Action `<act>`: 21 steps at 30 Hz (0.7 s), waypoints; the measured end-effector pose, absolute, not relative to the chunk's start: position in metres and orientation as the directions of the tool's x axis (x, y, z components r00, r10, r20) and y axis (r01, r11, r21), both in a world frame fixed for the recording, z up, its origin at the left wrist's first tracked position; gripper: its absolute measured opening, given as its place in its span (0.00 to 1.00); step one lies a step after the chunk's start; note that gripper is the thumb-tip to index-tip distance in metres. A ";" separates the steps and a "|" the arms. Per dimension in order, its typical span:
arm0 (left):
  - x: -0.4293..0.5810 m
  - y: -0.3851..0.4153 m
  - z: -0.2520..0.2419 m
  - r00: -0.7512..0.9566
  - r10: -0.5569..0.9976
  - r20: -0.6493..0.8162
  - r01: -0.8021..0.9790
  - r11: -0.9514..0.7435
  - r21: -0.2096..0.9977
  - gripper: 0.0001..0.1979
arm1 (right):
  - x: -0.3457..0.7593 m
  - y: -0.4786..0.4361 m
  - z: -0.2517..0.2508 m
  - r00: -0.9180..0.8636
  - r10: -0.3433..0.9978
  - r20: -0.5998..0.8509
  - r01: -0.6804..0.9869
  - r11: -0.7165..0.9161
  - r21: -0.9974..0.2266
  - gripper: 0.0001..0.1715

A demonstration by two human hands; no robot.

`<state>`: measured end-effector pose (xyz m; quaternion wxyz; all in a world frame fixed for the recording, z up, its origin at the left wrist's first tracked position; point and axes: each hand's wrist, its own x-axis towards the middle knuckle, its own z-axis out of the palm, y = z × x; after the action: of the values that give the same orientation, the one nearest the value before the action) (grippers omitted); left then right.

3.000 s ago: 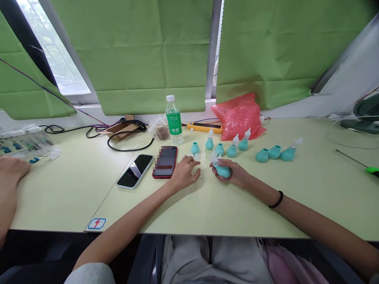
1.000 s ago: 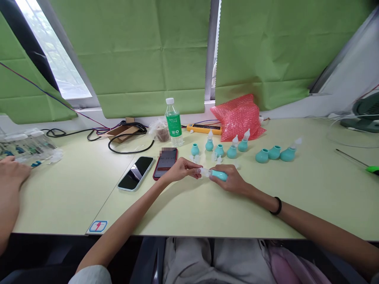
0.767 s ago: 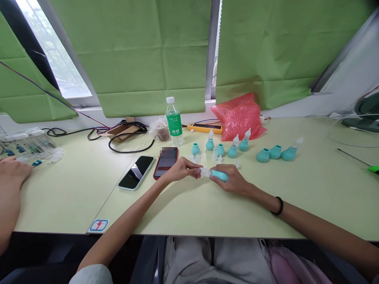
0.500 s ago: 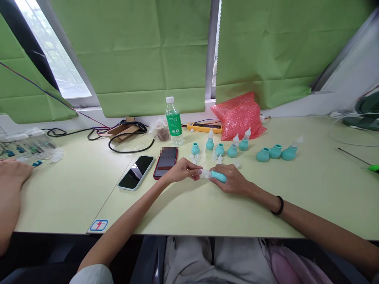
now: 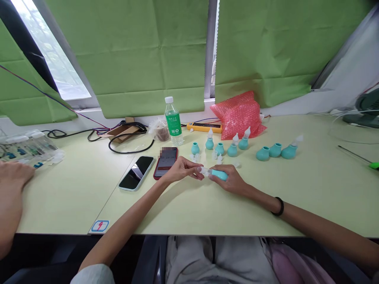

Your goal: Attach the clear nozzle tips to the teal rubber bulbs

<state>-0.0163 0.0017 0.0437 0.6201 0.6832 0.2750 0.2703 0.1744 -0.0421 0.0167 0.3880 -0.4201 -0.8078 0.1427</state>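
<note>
My right hand (image 5: 232,179) is wrapped round a turquoise rubber bulb (image 5: 219,174), lying sideways with its neck to the left. A translucent nozzle (image 5: 205,171) is at the neck, and my left hand (image 5: 187,169) pinches its tip end between thumb and fingers. The pair looks like a nasal aspirator. Beyond my hands stand bulbs with white tips, such as this tipped bulb (image 5: 244,140), and bare ones like this open bulb (image 5: 195,148). Small translucent parts (image 5: 219,159) lie just behind my hands. On the right is a group of three bulbs (image 5: 275,150), one tipped.
Two phones, a pale-cased phone (image 5: 136,173) and a red-cased phone (image 5: 166,162), lie left of my hands. Behind are a water bottle (image 5: 173,123), a red bubble-wrap bag (image 5: 241,116) and black cables (image 5: 132,149). A green-handled screwdriver (image 5: 359,156) lies right. Another person's hand (image 5: 16,175) is far left.
My left hand has shifted slightly and its fingers have turned on the nozzle. The right hand keeps its hold on the bulb. The other person's hand has moved slightly right.
</note>
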 end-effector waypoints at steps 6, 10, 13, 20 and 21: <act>-0.013 -0.004 0.061 0.688 0.720 0.090 0.065 -0.185 0.981 0.23 | 0.175 -0.049 0.038 -0.440 0.791 0.425 0.610 0.611 -0.504 0.12; -0.035 -0.004 0.080 0.501 0.796 0.341 0.144 -0.465 0.874 0.24 | 0.200 -0.045 0.061 -0.290 0.803 0.520 0.636 0.568 -0.522 0.12; -0.076 0.001 0.080 0.279 0.773 0.570 0.548 -0.615 0.566 0.20 | 0.241 -0.033 0.077 -0.028 0.816 0.578 0.571 0.487 -0.660 0.13; -0.153 -0.001 0.034 0.203 0.818 0.539 0.970 -0.241 0.000 0.18 | 0.324 -0.001 0.088 0.340 0.817 0.466 0.723 0.091 -0.685 0.17; -0.155 -0.003 0.030 0.194 0.837 0.512 0.978 -0.209 -0.030 0.18 | 0.329 0.004 0.085 0.357 0.812 0.462 0.764 0.031 -0.644 0.16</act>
<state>-0.1547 -0.0029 0.0301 -0.1783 0.7519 0.6033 0.1972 0.3293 0.0042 0.0846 0.4411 -0.6956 -0.5664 0.0269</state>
